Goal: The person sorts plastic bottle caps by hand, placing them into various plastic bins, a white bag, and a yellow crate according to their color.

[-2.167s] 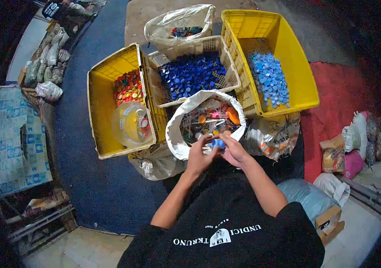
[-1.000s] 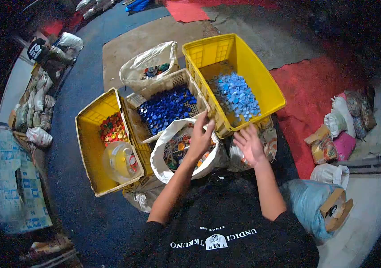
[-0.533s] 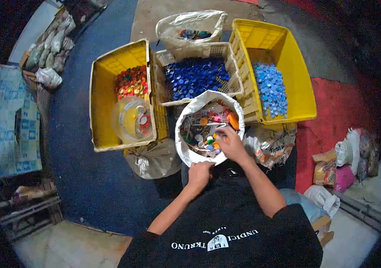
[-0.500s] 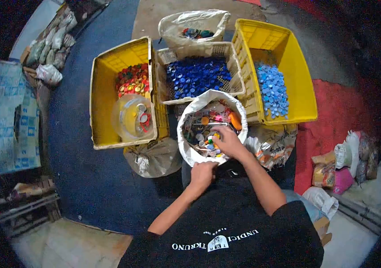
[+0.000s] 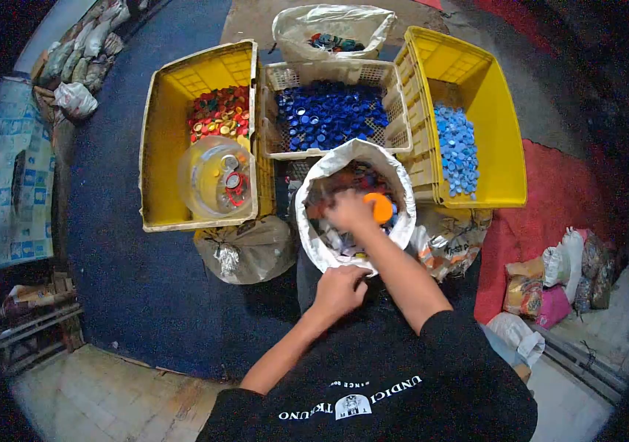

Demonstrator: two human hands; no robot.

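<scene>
A white sack [image 5: 404,180] with its rim rolled down stands open in front of me, full of mixed caps and scraps. Inside it my right hand [image 5: 350,211] is blurred by motion, its fingers over the contents. Beside that hand lies a round orange lid [image 5: 378,209]. My left hand [image 5: 339,293] grips the near rim of the sack with bent fingers. Behind the sack, dark blue caps [image 5: 329,114] fill a white crate [image 5: 340,71].
Left, a yellow crate [image 5: 154,147] holds red and yellow caps [image 5: 219,114] and a clear round container [image 5: 215,177]. Right, another yellow crate [image 5: 502,140] holds light blue caps [image 5: 458,151]. A white bag [image 5: 285,37] stands behind; tied sacks [image 5: 248,250] sit below the crates.
My right hand has moved left and slightly up within the sack. The orange lid now shows beside it. The whole view has shifted slightly.
</scene>
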